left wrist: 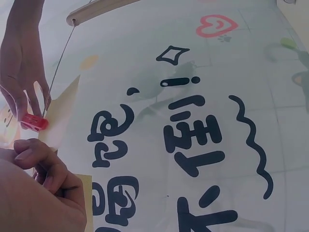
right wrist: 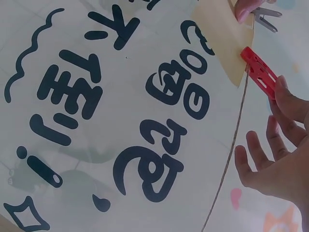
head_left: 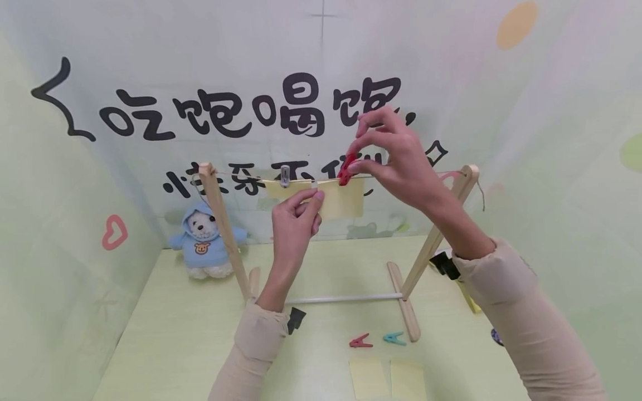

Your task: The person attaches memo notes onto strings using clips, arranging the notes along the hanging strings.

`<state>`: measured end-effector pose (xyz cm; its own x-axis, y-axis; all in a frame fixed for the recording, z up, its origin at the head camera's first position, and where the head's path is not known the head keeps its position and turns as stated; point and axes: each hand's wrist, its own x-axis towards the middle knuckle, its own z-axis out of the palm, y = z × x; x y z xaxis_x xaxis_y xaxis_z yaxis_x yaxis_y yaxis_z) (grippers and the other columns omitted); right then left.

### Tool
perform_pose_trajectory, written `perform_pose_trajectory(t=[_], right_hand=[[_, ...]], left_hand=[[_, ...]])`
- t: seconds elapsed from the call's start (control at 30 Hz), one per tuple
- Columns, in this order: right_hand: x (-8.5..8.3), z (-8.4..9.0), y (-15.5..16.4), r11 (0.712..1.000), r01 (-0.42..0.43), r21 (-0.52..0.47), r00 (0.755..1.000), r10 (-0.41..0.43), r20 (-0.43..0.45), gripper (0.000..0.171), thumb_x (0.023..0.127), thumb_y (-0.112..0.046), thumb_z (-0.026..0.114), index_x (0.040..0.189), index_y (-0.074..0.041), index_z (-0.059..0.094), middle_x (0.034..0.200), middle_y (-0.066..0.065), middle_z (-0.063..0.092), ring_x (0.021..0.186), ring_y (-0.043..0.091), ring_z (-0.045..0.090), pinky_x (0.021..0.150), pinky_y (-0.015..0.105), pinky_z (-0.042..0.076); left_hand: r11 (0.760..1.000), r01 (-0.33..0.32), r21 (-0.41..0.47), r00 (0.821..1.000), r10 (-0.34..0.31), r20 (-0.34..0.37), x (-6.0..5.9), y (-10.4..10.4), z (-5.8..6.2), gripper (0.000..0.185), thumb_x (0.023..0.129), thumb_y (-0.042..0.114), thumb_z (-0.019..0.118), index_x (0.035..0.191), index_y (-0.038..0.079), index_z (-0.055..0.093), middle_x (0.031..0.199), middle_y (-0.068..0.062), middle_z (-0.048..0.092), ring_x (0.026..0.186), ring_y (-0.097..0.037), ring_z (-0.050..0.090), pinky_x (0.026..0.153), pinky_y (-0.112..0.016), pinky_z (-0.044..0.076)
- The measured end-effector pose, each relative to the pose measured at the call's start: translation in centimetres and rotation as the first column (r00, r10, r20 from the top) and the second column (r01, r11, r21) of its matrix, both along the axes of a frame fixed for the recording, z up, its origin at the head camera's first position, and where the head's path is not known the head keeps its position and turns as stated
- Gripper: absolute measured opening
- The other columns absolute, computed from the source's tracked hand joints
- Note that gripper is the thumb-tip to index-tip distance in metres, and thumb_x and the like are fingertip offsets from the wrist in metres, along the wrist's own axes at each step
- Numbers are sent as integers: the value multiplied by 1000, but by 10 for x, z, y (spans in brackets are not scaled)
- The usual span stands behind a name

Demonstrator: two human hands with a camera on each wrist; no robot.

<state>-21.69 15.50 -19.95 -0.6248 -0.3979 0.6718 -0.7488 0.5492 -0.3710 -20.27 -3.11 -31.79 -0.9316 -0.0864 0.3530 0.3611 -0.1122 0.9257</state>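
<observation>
- Head view: two hands work at one wooden rack (head_left: 220, 223) with a string (head_left: 241, 177) across its top. The right hand (head_left: 401, 161) pinches one red clothespin (head_left: 346, 170) between thumb and forefinger, at the string on the upper edge of one hanging yellow sheet (head_left: 343, 203). The left hand (head_left: 296, 223) holds that sheet's upper edge with curled fingers. One grey clip (head_left: 285, 175) sits on the string left of it.
- On the surface (head_left: 165, 334) lie two loose clothespins, one red (head_left: 360, 341) and one teal (head_left: 394, 338), side by side, and two more yellow sheets (head_left: 387, 380) near them. One plush bear (head_left: 204, 242) sits at the back left.
- Left wrist view: curled left fingers (left wrist: 43, 164) hold the sheet; the red clothespin is at the string.
- Right wrist view: right fingers (right wrist: 285, 104) grip the red clothespin's end; the other fingers are spread.
</observation>
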Motion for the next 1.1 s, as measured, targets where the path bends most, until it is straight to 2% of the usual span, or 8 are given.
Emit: perform_pose_trajectory(t=[0.27, 0.4, 0.57, 0.87, 1.0, 1.1], right_hand=[[-3, 3, -7, 993, 27, 117, 996, -37, 81, 23, 78, -12, 87, 98, -5, 78, 119, 11, 55, 125, 25, 45, 109, 44, 36], [-5, 3, -7, 987, 36, 154, 993, -53, 105, 25, 80, -15, 86, 102, -6, 78, 124, 12, 56, 127, 27, 46, 112, 48, 35], [-7, 0, -5, 985, 38, 168, 991, -58, 118, 25, 82, -17, 85, 103, -6, 77, 126, 12, 57, 128, 27, 47, 114, 51, 36], [-9, -4, -1, 986, 7, 167, 992, -29, 126, 29, 84, -17, 83, 109, -6, 76, 128, 13, 59, 129, 28, 49, 112, 51, 38], [-1, -4, 3, 988, -3, 158, 993, -15, 117, 34, 85, -17, 82, 117, -7, 73, 131, 11, 60, 130, 25, 50, 112, 48, 41], [13, -1, 9, 990, 4, 138, 997, -15, 79, 35, 87, -15, 80, 120, -9, 71, 132, 9, 61, 131, 23, 51, 110, 45, 44]], left_hand=[[1000, 2, -6, 1000, -2, 25, 1, -2, 2, 21, 97, 25, 68, 105, 6, 75, 49, 11, 50, 45, -7, 43, 42, -20, 25], [1000, 12, 6, 999, -13, 39, 2, -2, 2, 22, 97, 23, 69, 104, 3, 74, 48, 11, 50, 45, -7, 43, 42, -19, 24], [999, 29, 19, 998, -30, 61, 2, -1, -1, 23, 97, 21, 69, 105, 0, 72, 48, 11, 51, 45, -6, 43, 42, -19, 24], [999, 33, 1, 996, -33, 87, 1, -1, -6, 23, 97, 24, 69, 105, 3, 72, 50, 9, 52, 46, -6, 43, 42, -18, 24], [999, 45, -5, 992, -44, 114, 3, -1, -7, 23, 97, 26, 69, 106, 4, 72, 51, 8, 53, 47, -7, 44, 42, -18, 24], [999, 53, -13, 990, -51, 135, 4, -2, -8, 24, 98, 27, 68, 108, 5, 72, 53, 7, 55, 48, -7, 45, 43, -18, 25]])
